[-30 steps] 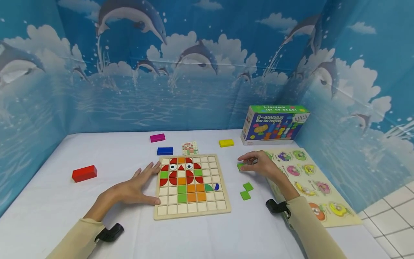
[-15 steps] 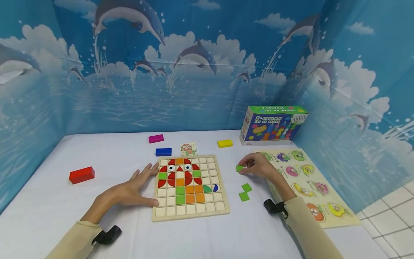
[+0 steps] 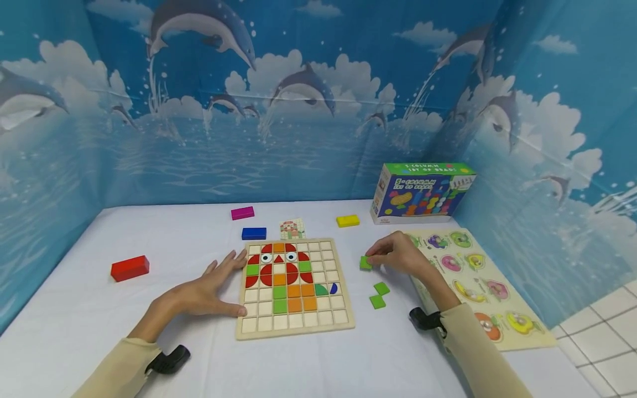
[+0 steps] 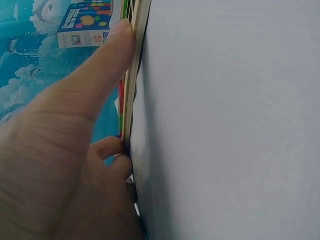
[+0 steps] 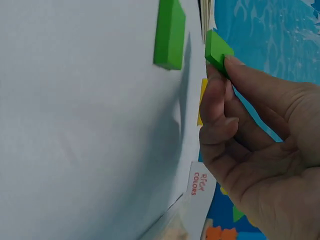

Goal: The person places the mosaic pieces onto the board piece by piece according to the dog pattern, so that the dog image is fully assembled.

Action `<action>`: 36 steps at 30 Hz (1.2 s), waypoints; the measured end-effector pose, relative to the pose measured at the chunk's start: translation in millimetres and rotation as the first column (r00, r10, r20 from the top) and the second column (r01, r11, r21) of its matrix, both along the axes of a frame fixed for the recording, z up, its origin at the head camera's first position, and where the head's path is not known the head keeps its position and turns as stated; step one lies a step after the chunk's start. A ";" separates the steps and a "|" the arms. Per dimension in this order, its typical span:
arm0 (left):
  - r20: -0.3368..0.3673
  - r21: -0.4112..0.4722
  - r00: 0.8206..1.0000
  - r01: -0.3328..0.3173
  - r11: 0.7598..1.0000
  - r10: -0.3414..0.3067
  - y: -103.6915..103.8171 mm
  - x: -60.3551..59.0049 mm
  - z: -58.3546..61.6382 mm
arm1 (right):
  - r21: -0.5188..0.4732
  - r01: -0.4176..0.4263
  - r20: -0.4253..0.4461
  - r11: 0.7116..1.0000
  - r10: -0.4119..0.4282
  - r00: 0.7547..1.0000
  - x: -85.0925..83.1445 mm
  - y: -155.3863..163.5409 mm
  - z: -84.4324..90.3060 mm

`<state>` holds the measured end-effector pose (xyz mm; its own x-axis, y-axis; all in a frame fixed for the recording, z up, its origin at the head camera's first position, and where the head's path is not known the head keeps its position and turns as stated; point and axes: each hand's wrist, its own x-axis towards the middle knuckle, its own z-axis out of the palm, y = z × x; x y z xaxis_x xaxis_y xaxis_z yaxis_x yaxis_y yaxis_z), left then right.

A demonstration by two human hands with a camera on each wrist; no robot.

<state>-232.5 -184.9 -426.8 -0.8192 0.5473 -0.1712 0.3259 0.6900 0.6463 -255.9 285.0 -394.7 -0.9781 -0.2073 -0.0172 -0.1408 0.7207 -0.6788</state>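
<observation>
A wooden grid board [image 3: 296,318] lies on the white table, partly filled with red, orange and green tiles [image 3: 281,273]. My left hand [image 3: 209,287] rests flat against the board's left edge [image 4: 134,85], fingers straight. My right hand [image 3: 395,253] pinches a small green square tile [image 3: 365,263] [image 5: 217,50] just above the table, right of the board. Two more green tiles [image 3: 379,294] [image 5: 169,34] lie on the cloth nearer me.
A red block [image 3: 130,268] lies far left; blue [image 3: 254,233], magenta [image 3: 242,213] and yellow [image 3: 348,220] blocks and a pattern card [image 3: 292,228] lie behind the board. A toy box [image 3: 423,192] stands back right, and a peg puzzle [image 3: 478,282] lies along the right edge.
My right hand has lifted the green tile off the table and carried it slightly left, toward the board. The left hand has stayed against the board.
</observation>
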 end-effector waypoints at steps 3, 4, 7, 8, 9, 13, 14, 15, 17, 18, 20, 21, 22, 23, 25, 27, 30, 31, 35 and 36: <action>-0.003 0.002 1.000 -0.001 1.000 0.001 -0.1 -0.7 -0.4 | -0.057 -0.023 0.055 0.998 0.026 0.998 2.7 -4.0 1.6; -0.003 0.004 1.000 0.001 1.000 -0.001 -0.1 -0.8 -0.4 | -0.079 -0.046 0.067 0.996 0.051 0.996 4.1 -6.1 2.1; -0.010 0.012 1.000 0.014 1.000 -0.014 0.0 -0.7 -0.7 | -0.129 -0.113 0.089 0.985 0.125 0.988 9.8 -16.0 2.9; -0.013 0.015 1.000 0.017 1.000 -0.017 0.1 -0.7 -0.7 | -0.140 -0.142 0.088 0.980 0.155 0.984 11.9 -19.7 3.1; -0.017 0.018 1.000 0.020 1.000 -0.020 0.4 -0.7 -0.8 | -0.148 -0.166 0.090 0.975 0.181 0.979 14.1 -24.0 3.1; -0.011 0.012 1.000 0.013 1.000 -0.013 1.6 -0.2 -0.6 | -0.165 -0.270 0.068 0.949 0.284 0.956 23.1 -43.0 1.7; -0.012 0.012 1.000 0.013 1.000 -0.013 1.9 -0.3 -0.7 | -0.174 -0.296 0.060 0.939 0.311 0.949 25.5 -48.0 1.4; -0.011 0.011 1.000 0.013 1.000 -0.013 2.2 -0.2 -0.7 | -0.181 -0.322 0.053 0.929 0.337 0.940 27.7 -52.8 0.7; -0.013 0.006 1.000 0.014 1.000 -0.014 2.2 -0.1 -1.0 | -0.186 -0.362 0.047 0.913 0.376 0.925 32.0 -61.8 -0.2; -0.014 0.006 1.000 0.014 1.000 -0.014 2.1 -0.1 -0.9 | -0.184 -0.374 0.045 0.909 0.388 0.920 33.9 -65.8 -0.6; -0.011 0.001 1.000 0.009 1.000 -0.009 2.3 0.1 -0.7 | -0.180 -0.389 0.046 0.903 0.403 0.914 37.0 -72.3 -1.6; -0.006 -0.001 1.000 0.005 1.000 -0.005 2.3 0.3 -0.5 | -0.173 -0.396 0.042 0.902 0.408 0.912 38.0 -74.9 -2.3; -0.005 -0.002 1.000 0.004 1.000 -0.004 2.2 0.3 -0.6 | -0.164 -0.398 0.038 0.903 0.409 0.912 38.9 -77.2 -3.0; -0.004 -0.005 1.000 0.002 1.000 -0.002 2.1 0.3 -0.5 | -0.156 -0.397 0.033 0.904 0.407 0.913 39.7 -79.5 -3.9; -0.003 -0.006 1.000 0.001 1.000 -0.001 2.1 0.2 -0.1 | -0.139 -0.396 0.019 0.908 0.403 0.915 41.2 -82.8 -4.5; -0.011 0.001 1.000 0.009 1.000 -0.009 1.6 -0.5 -0.1 | -0.119 -0.392 0.003 0.912 0.395 0.919 42.4 -85.5 -4.4; -0.017 0.003 1.000 0.014 1.000 -0.014 1.1 -1.2 0.3 | -0.105 -0.389 -0.009 0.915 0.390 0.921 43.7 -88.3 -3.5; -0.021 0.005 1.000 0.018 1.000 -0.018 0.9 -1.5 0.1 | -0.100 -0.387 -0.010 0.917 0.388 0.922 43.8 -88.8 -3.6; -0.023 0.010 1.000 0.021 1.000 -0.021 -0.2 -1.2 0.0 | -0.096 -0.386 -0.025 0.918 0.385 0.923 45.2 -91.0 -5.0; -0.021 0.009 1.000 0.021 1.000 -0.021 -0.6 -0.7 0.0 | -0.092 -0.386 -0.027 0.918 0.385 0.922 45.9 -91.9 -5.6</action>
